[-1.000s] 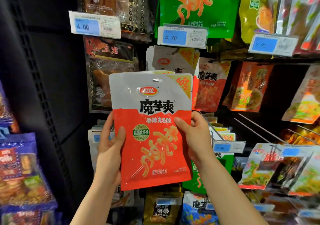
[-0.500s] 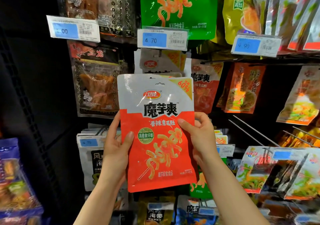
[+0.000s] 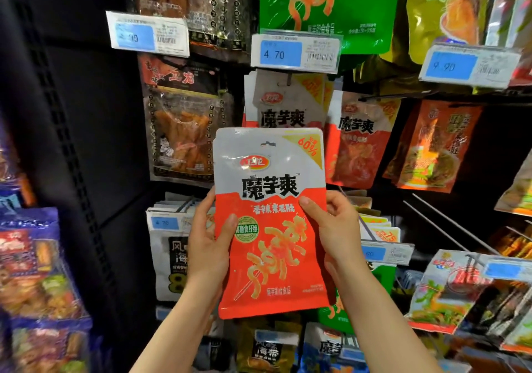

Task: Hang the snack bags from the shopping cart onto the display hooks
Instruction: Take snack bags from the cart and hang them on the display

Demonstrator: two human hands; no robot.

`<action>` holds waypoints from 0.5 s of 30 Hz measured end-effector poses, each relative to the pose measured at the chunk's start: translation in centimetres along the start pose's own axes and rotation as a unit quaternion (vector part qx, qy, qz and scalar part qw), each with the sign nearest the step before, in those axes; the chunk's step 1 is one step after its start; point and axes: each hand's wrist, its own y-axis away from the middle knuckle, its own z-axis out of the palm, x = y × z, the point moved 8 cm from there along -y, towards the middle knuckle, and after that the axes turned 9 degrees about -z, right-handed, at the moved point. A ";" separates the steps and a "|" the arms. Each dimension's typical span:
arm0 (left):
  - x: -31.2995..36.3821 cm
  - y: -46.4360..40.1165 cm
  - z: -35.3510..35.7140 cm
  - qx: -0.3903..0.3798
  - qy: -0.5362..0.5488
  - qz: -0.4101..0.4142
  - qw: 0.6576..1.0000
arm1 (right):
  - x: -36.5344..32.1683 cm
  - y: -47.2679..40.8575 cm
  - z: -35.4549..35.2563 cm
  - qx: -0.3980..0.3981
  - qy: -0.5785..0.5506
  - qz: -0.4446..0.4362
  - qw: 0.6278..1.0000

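Below the 4.70 price tag [image 3: 295, 51], left hand [image 3: 208, 246] and right hand [image 3: 335, 228] grip a red snack bag [image 3: 270, 223] by its sides. Hanging step: next, probably raise its hole onto the hook [image 3: 288, 79] under that tag.

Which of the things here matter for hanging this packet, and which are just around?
In the job: red-and-white snack bag, left hand, right hand, matching bags on the hook above.

Just around: green bag, 4.70 price tag, purple packs.
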 end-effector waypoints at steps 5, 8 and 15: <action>1.6 -0.7 1.3 -0.024 -0.008 0.030 0.999 | -1.2 -1.0 -0.2 0.019 -0.030 -0.015 0.999; 2.1 -1.0 1.6 -0.025 0.001 0.035 0.999 | -2.4 -1.4 -0.4 0.026 -0.021 -0.049 0.998; 1.4 -1.1 2.5 -0.101 -0.001 0.000 0.995 | -2.6 -1.6 -1.4 0.041 0.010 -0.062 0.997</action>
